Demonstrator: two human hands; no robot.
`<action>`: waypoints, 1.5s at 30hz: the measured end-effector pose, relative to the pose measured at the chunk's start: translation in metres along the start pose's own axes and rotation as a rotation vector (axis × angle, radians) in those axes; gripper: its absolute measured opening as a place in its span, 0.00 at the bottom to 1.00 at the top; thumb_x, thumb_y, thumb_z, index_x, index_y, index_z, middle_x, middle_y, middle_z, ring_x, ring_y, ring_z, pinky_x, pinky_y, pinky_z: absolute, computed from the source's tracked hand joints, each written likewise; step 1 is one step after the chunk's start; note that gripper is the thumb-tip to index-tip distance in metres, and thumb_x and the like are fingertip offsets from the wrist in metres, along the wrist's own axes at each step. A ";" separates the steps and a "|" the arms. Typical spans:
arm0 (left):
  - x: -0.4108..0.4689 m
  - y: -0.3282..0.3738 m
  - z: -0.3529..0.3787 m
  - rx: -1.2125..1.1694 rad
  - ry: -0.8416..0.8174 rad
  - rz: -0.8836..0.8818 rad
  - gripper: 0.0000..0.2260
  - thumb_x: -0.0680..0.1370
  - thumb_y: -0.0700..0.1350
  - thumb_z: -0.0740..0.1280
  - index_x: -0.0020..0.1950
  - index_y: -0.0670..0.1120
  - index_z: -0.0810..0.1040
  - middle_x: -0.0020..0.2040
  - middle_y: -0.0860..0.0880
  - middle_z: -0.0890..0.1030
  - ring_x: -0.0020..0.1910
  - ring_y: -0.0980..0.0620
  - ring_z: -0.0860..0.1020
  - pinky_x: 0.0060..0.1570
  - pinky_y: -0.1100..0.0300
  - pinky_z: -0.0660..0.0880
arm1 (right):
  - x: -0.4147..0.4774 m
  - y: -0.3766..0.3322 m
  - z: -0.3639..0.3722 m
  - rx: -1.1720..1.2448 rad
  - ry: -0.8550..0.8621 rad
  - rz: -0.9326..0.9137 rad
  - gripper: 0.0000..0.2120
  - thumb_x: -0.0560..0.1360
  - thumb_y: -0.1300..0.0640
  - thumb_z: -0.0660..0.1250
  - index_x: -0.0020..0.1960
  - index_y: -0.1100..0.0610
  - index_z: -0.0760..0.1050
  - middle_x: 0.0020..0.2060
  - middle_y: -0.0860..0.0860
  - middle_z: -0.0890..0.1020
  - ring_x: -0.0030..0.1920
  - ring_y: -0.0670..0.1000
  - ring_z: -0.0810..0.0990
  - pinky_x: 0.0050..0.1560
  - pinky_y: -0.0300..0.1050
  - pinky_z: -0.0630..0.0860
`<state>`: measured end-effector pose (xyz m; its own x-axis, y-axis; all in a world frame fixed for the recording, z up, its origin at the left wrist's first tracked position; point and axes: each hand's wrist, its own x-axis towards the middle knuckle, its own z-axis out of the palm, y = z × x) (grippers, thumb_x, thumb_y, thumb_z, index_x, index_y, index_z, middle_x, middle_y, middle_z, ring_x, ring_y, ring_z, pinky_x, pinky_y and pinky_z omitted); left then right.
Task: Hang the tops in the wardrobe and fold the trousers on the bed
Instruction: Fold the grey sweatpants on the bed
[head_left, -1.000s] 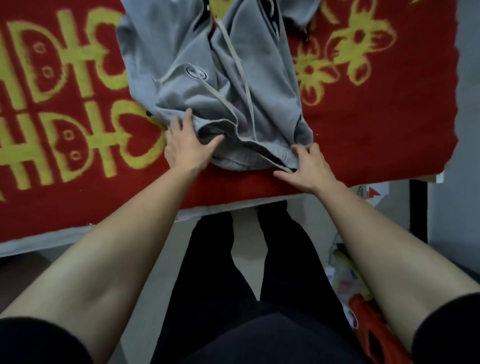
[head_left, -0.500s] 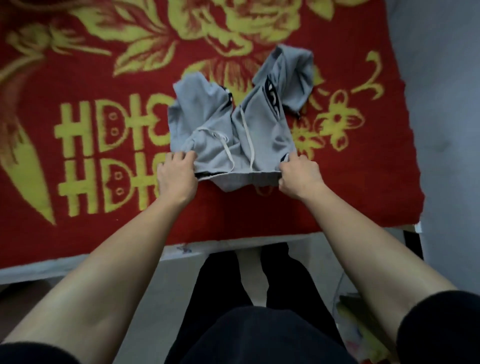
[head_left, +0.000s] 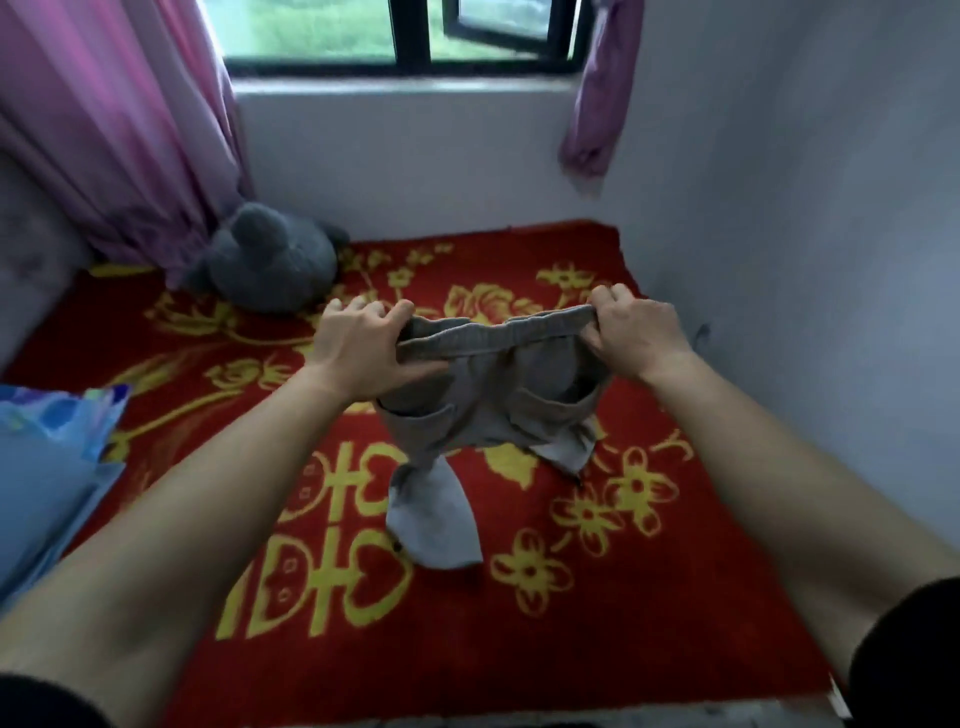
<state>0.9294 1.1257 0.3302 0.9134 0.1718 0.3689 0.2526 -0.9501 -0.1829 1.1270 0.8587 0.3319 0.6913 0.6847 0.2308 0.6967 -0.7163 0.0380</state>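
Grey trousers (head_left: 483, 410) hang in the air above the bed, held up by the waistband. My left hand (head_left: 358, 348) grips the left end of the waistband and my right hand (head_left: 636, 332) grips the right end. The waistband is stretched between the two hands. The legs dangle down, and the lower ends touch the red blanket with yellow patterns (head_left: 675, 597) that covers the bed. No tops and no wardrobe are in view.
A grey plush toy (head_left: 270, 265) lies at the far left of the bed, below a pink curtain (head_left: 114, 130). A blue patterned cushion (head_left: 47, 488) sits at the left edge. A white wall (head_left: 805, 234) bounds the bed's right side; a window (head_left: 405, 31) is beyond.
The trousers were lying bunched on the blanket with my hands at the waistband. Both hands have gripped it and lifted them up and away from me, and my view has tilted up.
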 end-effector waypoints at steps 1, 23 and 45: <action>0.011 -0.007 -0.015 0.030 0.022 0.013 0.28 0.75 0.71 0.57 0.55 0.47 0.76 0.45 0.43 0.82 0.46 0.40 0.79 0.47 0.49 0.71 | 0.007 0.003 -0.017 0.023 -0.001 -0.002 0.18 0.82 0.44 0.55 0.59 0.57 0.71 0.51 0.58 0.77 0.47 0.64 0.81 0.40 0.52 0.68; 0.154 -0.057 -0.257 0.074 0.672 -0.279 0.12 0.80 0.41 0.56 0.62 0.41 0.70 0.52 0.35 0.77 0.49 0.36 0.75 0.48 0.44 0.69 | 0.085 0.018 -0.292 -0.119 0.771 -0.108 0.19 0.82 0.57 0.54 0.72 0.59 0.66 0.58 0.64 0.75 0.51 0.68 0.77 0.43 0.60 0.72; 0.017 0.005 0.054 -0.222 -0.447 -0.306 0.11 0.77 0.45 0.63 0.56 0.58 0.79 0.53 0.51 0.82 0.53 0.46 0.80 0.39 0.56 0.70 | 0.017 0.013 0.015 0.082 -0.427 -0.079 0.19 0.72 0.37 0.71 0.47 0.47 0.66 0.42 0.48 0.77 0.42 0.53 0.76 0.33 0.46 0.64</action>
<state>0.9635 1.1379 0.2869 0.8677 0.4941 -0.0538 0.4970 -0.8636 0.0846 1.1507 0.8627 0.3213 0.6406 0.7432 -0.1930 0.7514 -0.6585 -0.0420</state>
